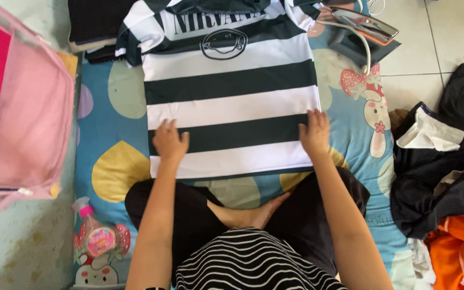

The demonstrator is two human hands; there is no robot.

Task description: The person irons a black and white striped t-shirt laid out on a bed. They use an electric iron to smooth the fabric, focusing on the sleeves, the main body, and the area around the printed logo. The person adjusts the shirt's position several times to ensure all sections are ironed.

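The shirt [232, 102] lay flat on the mat [108, 134], spread out in front of both hands. It had wide black and white stripes. The left hand [169, 142] rested open on its near left part, fingers spread, gripping nothing. The right hand [314, 132] rested open on its near right edge, also gripping nothing. The shirt looked soft, thin and light, so it would likely bend and slide easily. The near corners, just under the hands, seemed good spots to pinch it. An iron [363, 24] sat far beyond the right hand.

shirt [232, 102] on mat [108, 129], iron [363, 24] behind right
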